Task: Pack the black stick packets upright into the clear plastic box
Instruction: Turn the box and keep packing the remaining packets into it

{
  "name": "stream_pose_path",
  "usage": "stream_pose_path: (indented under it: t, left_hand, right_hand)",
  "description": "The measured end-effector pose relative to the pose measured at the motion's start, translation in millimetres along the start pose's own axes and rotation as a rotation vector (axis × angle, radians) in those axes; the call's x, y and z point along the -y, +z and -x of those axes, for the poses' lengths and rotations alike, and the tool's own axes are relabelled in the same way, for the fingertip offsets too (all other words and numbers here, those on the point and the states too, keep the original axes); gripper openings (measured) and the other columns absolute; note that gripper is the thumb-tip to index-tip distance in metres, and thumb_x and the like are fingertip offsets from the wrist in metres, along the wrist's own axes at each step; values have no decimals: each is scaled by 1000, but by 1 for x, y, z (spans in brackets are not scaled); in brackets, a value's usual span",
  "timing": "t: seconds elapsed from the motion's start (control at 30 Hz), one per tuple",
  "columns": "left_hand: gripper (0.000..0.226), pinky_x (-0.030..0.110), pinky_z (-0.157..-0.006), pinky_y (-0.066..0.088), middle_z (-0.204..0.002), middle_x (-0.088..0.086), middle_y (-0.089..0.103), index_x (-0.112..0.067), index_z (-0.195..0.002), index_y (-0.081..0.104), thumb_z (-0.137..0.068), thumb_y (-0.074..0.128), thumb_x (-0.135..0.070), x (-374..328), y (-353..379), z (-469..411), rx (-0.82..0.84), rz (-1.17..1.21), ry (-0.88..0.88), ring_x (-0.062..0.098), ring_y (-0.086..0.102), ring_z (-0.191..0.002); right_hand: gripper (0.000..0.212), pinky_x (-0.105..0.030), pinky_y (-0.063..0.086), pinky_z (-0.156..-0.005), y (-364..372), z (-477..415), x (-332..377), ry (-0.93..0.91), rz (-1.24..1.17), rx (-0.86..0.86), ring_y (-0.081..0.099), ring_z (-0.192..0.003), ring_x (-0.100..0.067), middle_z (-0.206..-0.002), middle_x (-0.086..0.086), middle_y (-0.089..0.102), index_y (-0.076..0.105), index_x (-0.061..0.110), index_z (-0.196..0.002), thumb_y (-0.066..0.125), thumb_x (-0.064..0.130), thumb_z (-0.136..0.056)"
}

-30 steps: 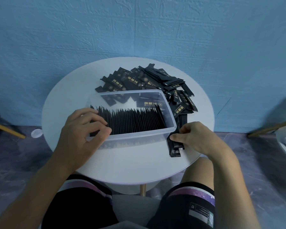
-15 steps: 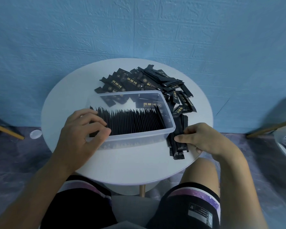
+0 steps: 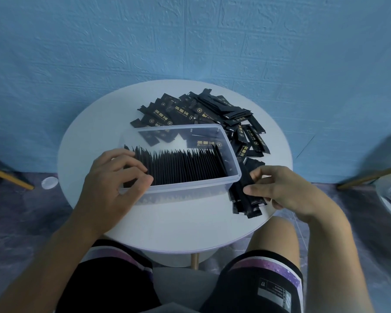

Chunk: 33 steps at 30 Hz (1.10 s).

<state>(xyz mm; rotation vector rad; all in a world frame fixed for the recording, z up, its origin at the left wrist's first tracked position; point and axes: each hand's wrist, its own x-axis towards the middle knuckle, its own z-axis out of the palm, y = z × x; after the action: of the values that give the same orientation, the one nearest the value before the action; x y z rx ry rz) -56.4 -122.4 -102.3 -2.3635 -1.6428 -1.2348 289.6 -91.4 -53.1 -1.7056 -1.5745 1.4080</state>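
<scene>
My left hand (image 3: 113, 181) is gripping the upright packets (image 3: 185, 166) at the clear plastic box (image 3: 190, 187)'s left end. My right hand (image 3: 287, 195) is pinching a packet bundle (image 3: 246, 197) on the table (image 3: 167, 222), just beside the box.

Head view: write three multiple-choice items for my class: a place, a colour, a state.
1. The loose pile of packets lies: A inside the clear box; B on the table beyond the box; C on the floor.
2. The upright row in the box is: A black; B white; C red.
3. The right hand: A lies flat and empty; B is out of view; C holds a bunch of packets beside the box.
Answers: 1 B, the pile lies between box and wall; 2 A, the row's edges are black; 3 C, its fingers pinch the bunch.
</scene>
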Motion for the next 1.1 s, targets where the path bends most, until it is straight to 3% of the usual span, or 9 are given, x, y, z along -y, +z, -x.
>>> stream_pose_path:
  t: [0.13,0.23,0.4,0.53,0.63,0.73,0.9,1.1]
  left_hand:
    - [44,49,-96,46,-91,-8,70,-17,-76,78,-97,48,-42,-1,0,0,9,1,-7,20,55,-114]
    - [44,49,-96,46,-91,-8,70,-17,-76,78,-97,49,-42,-1,-1,0,11,6,-15,19,55,-114]
    - [41,48,-97,46,-90,-9,70,-17,-75,79,-95,51,-40,-3,-1,0,4,13,-18,18,55,-113]
    - [39,43,-99,44,-90,-9,71,-16,-75,79,-93,53,-39,-5,-1,0,-9,25,-26,11,54,-112]
    - [38,42,-100,43,-90,-9,71,-16,-76,80,-93,55,-39,-3,0,0,-14,22,-26,12,55,-112]
    - [36,40,-100,44,-90,-7,71,-15,-77,80,-92,56,-37,-2,1,0,-31,8,-15,15,56,-111]
    - [35,41,-99,45,-89,-5,71,-13,-79,79,-92,57,-37,0,3,0,-38,-16,11,18,57,-110]
    - [32,44,-98,46,-91,-4,72,-15,-91,78,-94,55,-37,-1,1,0,-46,-14,18,23,59,-111]
  right_hand:
    - [21,-22,42,-48,-12,7,14,-116,-80,-66,51,-59,-14,-73,-8,61,67,12,-106,75,11,-87]
    - [21,-19,47,-48,-11,11,36,-264,-154,-84,53,-57,-11,-78,-16,54,70,6,-109,71,8,-88]
    - [6,-18,48,-48,23,4,81,-422,-134,28,52,-52,-7,-67,-5,51,65,9,-92,63,5,-96]
    - [9,-24,55,-52,70,-28,101,-369,43,94,56,-49,-2,-70,1,55,62,6,-102,53,5,-100]
    - [15,-40,62,-74,100,-46,107,-295,254,119,70,-54,-14,-66,5,61,63,14,-107,52,17,-97]
    - [23,-41,61,-81,119,-56,111,-237,413,154,71,-57,-22,-61,-3,63,61,6,-112,56,20,-95]
    - [28,-26,53,-55,128,-59,112,-201,359,242,63,-56,-15,-68,-5,64,59,1,-115,65,21,-96]
    - [27,-18,44,-42,126,-61,109,-162,255,286,61,-46,-10,-67,-5,63,51,4,-126,57,18,-102]
